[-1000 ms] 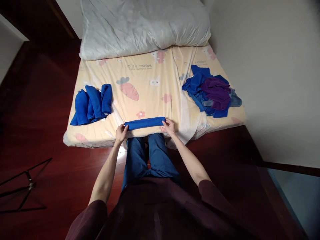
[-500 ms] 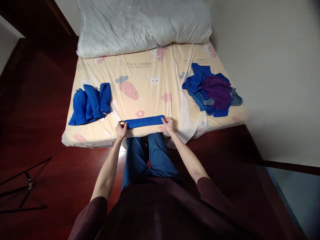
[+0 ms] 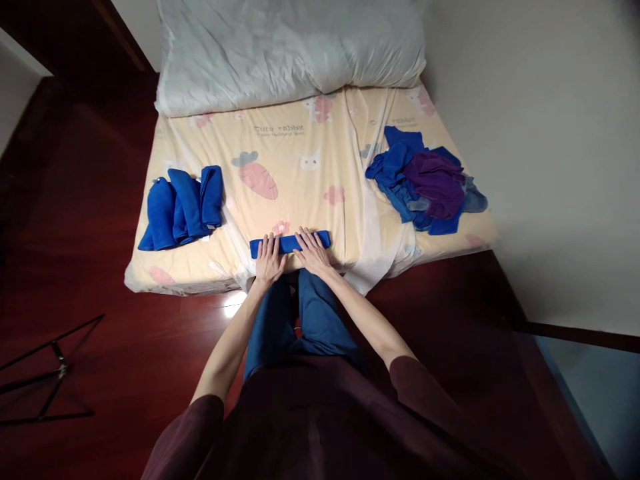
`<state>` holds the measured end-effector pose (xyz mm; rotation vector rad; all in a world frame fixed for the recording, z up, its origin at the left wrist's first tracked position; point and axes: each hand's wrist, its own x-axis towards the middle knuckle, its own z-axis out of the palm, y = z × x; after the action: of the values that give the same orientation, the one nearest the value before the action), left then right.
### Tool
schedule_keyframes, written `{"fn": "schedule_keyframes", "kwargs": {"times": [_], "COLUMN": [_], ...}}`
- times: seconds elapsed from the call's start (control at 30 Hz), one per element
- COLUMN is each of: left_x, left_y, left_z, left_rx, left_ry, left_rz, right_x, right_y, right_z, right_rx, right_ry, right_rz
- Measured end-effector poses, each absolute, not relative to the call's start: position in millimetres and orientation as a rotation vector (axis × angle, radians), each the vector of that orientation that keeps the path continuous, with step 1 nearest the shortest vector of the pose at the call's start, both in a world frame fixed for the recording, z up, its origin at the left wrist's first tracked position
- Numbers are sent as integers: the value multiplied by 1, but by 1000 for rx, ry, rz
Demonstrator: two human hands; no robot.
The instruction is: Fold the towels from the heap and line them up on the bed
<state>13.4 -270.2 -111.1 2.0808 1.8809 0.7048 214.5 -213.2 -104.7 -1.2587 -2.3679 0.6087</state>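
A blue cloth folded into a long narrow strip [image 3: 290, 245] lies crosswise near the front edge of the bed. My left hand [image 3: 270, 259] rests flat on its left part with fingers spread. On the right part lies my right hand [image 3: 313, 252], palm down, its fingers also apart. Several folded blue cloths [image 3: 186, 207] sit side by side at the bed's left. At the right is a loose heap of blue cloths [image 3: 395, 160] with a purple cloth [image 3: 435, 183] on top.
The bed [image 3: 290, 180] has a yellow printed sheet. A rolled grey-white quilt [image 3: 290, 53] lies across its far side. A wall [image 3: 550, 167] stands at the right. Black stand legs [image 3: 60, 367] are on the floor at the lower left.
Both hands have let go of the strip's ends and moved inward, and now lie flat on top of it. The strip has stayed in place.
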Motion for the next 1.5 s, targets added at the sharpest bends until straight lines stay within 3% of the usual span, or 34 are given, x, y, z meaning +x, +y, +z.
{"fn": "schedule_keyframes", "kwargs": {"times": [0.47, 0.73, 0.87, 1.0, 1.3, 1.5], "left_x": [-27, -20, 13, 38, 25, -25], "left_y": [-285, -271, -260, -257, -252, -210], "left_z": [-136, -104, -91, -109, -126, -104], "left_rx": [1955, 2074, 2317, 2344, 2286, 2043], "left_ry": [2019, 1900, 1647, 1612, 1671, 1794], "left_rz": [697, 695, 564, 469, 446, 186], "right_x": [277, 279, 259, 235, 207, 222], "right_y": [-204, -260, -283, -280, -264, -227], "right_z": [-133, -114, -106, -112, -152, -136], "right_rx": [-1434, -1476, -1390, -1312, -1497, -1544], "right_ry": [-2218, -1714, -1968, -2099, -800, -554], "right_rz": [670, 660, 685, 768, 1412, 1637]}}
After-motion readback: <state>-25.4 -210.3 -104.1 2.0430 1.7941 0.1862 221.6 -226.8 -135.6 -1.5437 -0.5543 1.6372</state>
